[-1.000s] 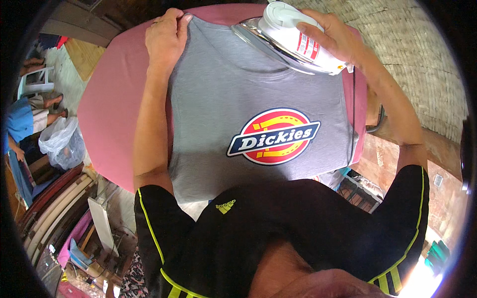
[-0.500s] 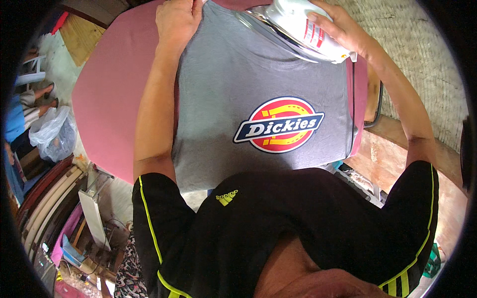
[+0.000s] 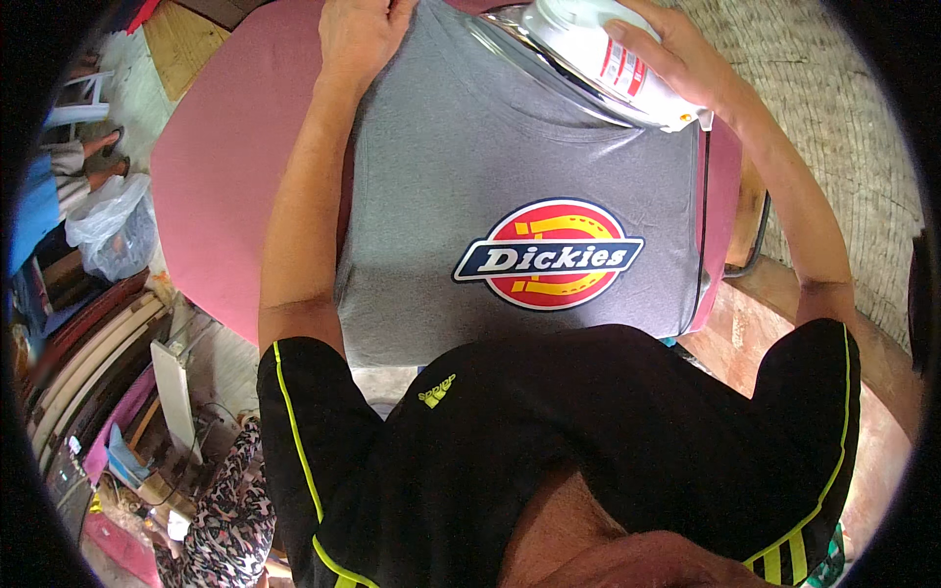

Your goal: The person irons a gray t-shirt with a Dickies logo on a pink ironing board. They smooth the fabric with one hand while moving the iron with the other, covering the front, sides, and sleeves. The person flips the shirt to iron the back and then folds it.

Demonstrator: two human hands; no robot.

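A grey T-shirt point(image 3: 412, 196) with a red, yellow and navy printed emblem lies spread over a pink-covered ironing board point(image 3: 225, 167). My right hand point(image 3: 678, 57) is wrapped round the handle of a white iron point(image 3: 627, 73) with a shiny metal soleplate. The iron rests over the shirt's neckline, its tip toward the upper left. From its heel a thin black cord point(image 3: 703, 225) runs down along the shirt's right side. At the far edge, my left hand point(image 3: 363, 41) pinches the shirt's upper left corner, fingertips partly cut off by the frame.
To the left are a seated person's legs point(image 3: 103, 157), a clear plastic bag point(image 3: 113, 230) and stacked curved boards point(image 3: 93, 363). Patterned fabric point(image 3: 230, 510) shows at lower left. A woven mat wall point(image 3: 814, 118) and wooden ledge point(image 3: 784, 294) stand right of the board.
The view has shifted slightly, bringing more of the patterned fabric in at lower left. Both hands keep their hold, and the iron stays near the neckline.
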